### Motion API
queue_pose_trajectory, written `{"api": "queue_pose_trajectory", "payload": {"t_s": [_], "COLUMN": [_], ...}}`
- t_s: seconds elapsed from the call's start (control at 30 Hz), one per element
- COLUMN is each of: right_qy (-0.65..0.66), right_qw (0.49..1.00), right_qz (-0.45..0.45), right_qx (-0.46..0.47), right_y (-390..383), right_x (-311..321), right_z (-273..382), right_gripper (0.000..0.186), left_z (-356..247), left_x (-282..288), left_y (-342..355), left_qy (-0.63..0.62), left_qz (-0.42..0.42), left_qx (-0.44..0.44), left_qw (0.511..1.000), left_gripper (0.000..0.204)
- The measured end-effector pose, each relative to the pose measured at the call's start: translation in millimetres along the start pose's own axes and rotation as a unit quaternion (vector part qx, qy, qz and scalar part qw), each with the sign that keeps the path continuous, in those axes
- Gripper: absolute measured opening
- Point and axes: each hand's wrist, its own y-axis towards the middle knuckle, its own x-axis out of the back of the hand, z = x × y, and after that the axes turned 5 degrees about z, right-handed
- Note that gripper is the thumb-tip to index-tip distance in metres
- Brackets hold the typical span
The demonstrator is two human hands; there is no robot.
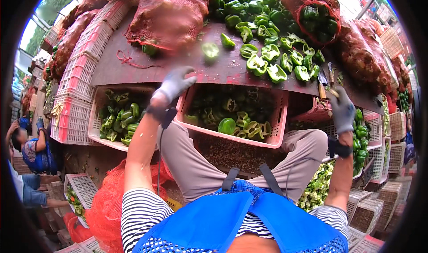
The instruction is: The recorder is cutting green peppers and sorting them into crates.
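Observation:
My left hand [174, 86], in a grey glove, is over the near edge of the dark table [133, 70]. Its fingers are stretched out and hold nothing. Beyond it, a blurred pale green pepper half [210, 51] shows above the tabletop. At the table's right edge, my gloved right hand [343, 109] has its fingers closed by a small pale thing that I cannot make out. Next to that hand lies a knife [322, 90] with a wooden handle, and a second knife [331, 74] is just behind. Cut bell pepper halves [277, 73] lie left of the knives.
Whole green peppers [254, 6] are heaped at the back between red mesh sacks [167, 19]. Below the table edge, a pink crate [283, 119] holds peppers, with a white crate [94, 124] to its left. Stacked crates [78, 75] stand left. Red netting [109, 204] lies beside my legs.

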Motion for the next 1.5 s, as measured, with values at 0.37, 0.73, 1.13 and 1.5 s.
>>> {"api": "queue_pose_trajectory", "payload": {"t_s": [0.37, 0.73, 1.13, 1.5], "right_qy": [-0.295, -0.145, 0.267, 0.530], "right_qw": [0.839, 0.946, 0.921, 0.828], "right_qz": [0.245, 0.166, 0.283, 0.152], "right_qx": [-0.386, -0.237, -0.015, -0.098], "right_y": [-322.3, -259.8, -23.8, -74.1], "right_x": [21.2, -0.2, -151.5, -207.7], "right_z": [-224.2, -235.2, 132.0, 161.5], "right_gripper": [0.027, 0.043, 0.057, 0.047], "left_z": [72.0, 49.2, -69.7, -145.8], "left_x": [-119.6, -138.0, -183.8, -193.1], "left_y": [229.2, 235.8, 78.3, -67.1], "left_qy": [0.069, -0.219, -0.579, -0.517], "left_qz": [-0.077, -0.081, -0.092, -0.074], "left_qx": [0.154, 0.131, 0.086, -0.009], "left_qw": [0.983, 0.964, 0.806, 0.853], "left_gripper": [0.088, 0.067, 0.034, 0.050]}}
